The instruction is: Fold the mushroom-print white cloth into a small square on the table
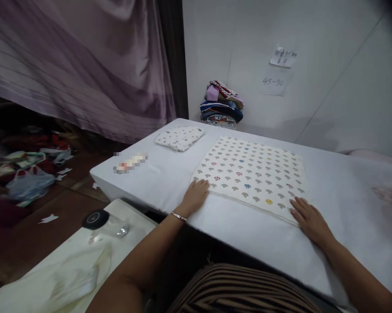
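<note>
A white cloth (251,171) printed with small grey, red, blue and yellow mushroom shapes lies flat on the white table (235,226), its near edge toward me. My left hand (197,195), with a bracelet at the wrist, rests at the cloth's near left corner, fingers stretched out. At the near right corner, my right hand (310,218) lies with spread fingers on the cloth's edge. Neither hand grips anything. Farther back on the left sits a folded white cloth (180,138) with a small dark print.
A blurred-out item (131,163) lies at the table's left end. Folded textiles (221,106) are stacked behind the table by the wall. On my left, a side table (68,243) bears a dark-lidded container (95,219) and pale cloth. Bags (29,182) lie on the floor beneath a purple curtain (117,61).
</note>
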Action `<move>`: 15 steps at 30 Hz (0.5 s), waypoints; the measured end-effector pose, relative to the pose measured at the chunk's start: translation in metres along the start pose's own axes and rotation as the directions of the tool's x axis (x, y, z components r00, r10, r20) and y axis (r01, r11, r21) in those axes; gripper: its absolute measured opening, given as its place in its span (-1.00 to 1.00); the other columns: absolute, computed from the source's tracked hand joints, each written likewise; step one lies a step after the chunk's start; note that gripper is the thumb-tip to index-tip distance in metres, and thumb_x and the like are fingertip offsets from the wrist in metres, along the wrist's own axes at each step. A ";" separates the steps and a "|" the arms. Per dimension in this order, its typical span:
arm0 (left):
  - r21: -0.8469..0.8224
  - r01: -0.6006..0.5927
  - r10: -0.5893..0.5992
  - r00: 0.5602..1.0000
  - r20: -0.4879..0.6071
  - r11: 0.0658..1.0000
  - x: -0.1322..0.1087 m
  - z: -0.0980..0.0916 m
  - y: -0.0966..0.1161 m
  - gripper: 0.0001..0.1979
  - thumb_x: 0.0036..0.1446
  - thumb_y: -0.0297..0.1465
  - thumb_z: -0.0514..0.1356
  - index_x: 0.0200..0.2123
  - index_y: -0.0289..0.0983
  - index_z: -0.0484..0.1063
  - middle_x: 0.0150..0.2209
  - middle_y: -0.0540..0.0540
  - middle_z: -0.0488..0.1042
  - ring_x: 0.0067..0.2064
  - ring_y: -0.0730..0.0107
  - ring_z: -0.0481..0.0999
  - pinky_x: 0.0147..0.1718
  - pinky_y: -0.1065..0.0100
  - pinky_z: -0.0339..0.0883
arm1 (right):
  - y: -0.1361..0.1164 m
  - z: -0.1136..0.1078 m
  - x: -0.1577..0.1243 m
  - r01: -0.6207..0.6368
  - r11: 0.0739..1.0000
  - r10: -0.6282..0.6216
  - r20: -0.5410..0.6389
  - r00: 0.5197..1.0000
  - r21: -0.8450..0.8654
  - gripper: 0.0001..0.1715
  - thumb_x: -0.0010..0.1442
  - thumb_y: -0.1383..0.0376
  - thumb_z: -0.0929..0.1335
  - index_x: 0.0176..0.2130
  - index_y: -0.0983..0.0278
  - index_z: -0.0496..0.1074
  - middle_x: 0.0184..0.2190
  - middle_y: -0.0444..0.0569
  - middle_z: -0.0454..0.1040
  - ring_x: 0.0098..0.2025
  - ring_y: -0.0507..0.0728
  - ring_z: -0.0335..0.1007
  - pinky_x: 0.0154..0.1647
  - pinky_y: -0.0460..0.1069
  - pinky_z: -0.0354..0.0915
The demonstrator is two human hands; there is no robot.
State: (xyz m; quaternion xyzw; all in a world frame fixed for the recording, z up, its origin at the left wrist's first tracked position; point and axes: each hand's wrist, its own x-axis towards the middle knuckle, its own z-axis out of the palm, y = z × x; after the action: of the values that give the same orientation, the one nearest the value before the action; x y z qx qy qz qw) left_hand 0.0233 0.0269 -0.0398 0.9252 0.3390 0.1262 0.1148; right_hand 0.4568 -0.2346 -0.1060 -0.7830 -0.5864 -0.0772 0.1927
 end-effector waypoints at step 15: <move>-0.154 0.379 -0.406 0.886 -0.223 0.913 -0.017 -0.019 -0.036 -0.83 0.19 -0.46 0.17 -0.20 -0.27 0.56 -0.06 -0.21 0.59 0.05 0.10 0.50 0.16 0.10 0.31 | -0.072 0.003 0.010 0.215 0.972 -0.218 0.024 0.976 0.095 -0.44 0.39 0.00 0.16 0.26 0.03 0.38 0.24 0.04 0.43 0.32 0.43 0.26 0.25 0.45 0.28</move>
State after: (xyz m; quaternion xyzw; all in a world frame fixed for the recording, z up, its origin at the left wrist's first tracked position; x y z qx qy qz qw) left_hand -0.0168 0.0447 -0.0349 0.8066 0.5236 0.2338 0.1434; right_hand 0.3914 -0.2071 -0.0902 -0.7060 -0.6744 -0.0572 0.2086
